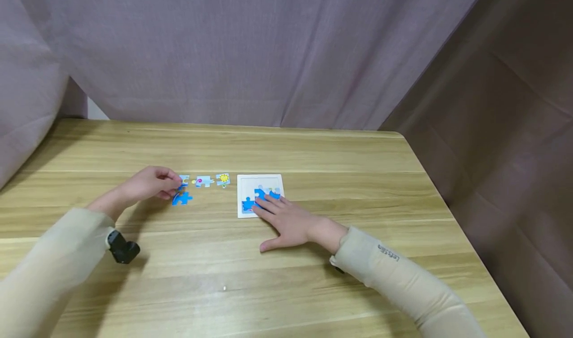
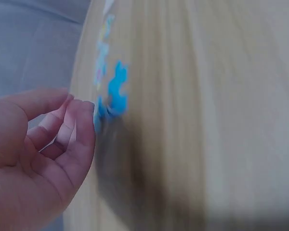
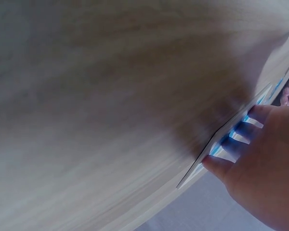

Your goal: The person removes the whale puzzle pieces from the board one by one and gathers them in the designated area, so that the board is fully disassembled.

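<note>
My left hand (image 1: pixel 156 181) hovers at the left with bent fingers, fingertips right at a light blue puzzle piece (image 1: pixel 185 180). Below it lies a bright blue puzzle piece (image 1: pixel 182 199). I cannot tell whether the left fingers pinch a piece. In the left wrist view, the thumb and fingertips come close together beside the blurred blue pieces (image 2: pixel 118 91). My right hand (image 1: pixel 291 223) lies spread over the lower right of a white-framed puzzle board (image 1: pixel 240 196). Its straight fingers (image 3: pixel 216 166) rest on blue pieces in the frame and hide part of them. A blue piece (image 1: pixel 247 205) shows at the board's lower left.
Between the left hand and the board lie a puzzle piece with a pink spot (image 1: pixel 203 181) and one with a yellow sun (image 1: pixel 223 179). A wooden table (image 1: pixel 268 298) carries everything. Grey curtains (image 1: pixel 224 54) hang behind it.
</note>
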Motion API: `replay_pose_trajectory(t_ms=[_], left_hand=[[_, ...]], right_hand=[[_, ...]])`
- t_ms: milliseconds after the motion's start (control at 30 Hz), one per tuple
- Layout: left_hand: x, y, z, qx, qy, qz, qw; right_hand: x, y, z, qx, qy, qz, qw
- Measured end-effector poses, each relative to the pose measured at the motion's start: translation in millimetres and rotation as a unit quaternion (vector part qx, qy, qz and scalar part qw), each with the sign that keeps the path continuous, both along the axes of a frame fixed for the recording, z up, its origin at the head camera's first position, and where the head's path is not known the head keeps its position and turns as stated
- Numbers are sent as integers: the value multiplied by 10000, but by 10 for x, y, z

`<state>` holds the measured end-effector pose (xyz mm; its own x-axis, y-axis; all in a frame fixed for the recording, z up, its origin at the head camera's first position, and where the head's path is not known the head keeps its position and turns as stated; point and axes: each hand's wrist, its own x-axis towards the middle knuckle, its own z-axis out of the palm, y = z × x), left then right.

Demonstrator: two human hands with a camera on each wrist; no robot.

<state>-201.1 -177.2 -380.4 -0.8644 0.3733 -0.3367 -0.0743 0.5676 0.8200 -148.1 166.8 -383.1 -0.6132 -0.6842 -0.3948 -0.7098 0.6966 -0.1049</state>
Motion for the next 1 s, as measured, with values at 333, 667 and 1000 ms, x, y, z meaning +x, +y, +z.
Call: replay_pose_trajectory(t_ms=[333, 667, 1000], left_hand=[[-124, 552, 76, 440, -196, -256, 9985], [-226, 1030, -8, 499, -191, -459, 9975], [-205, 1365, -14, 427, -262, -619, 9968]], right_hand=[[-13, 19, -12, -236, 189, 15, 9995], [-16, 37, 73, -191, -215, -240, 9993], [-29, 85, 62, -399, -189, -305, 9986]])
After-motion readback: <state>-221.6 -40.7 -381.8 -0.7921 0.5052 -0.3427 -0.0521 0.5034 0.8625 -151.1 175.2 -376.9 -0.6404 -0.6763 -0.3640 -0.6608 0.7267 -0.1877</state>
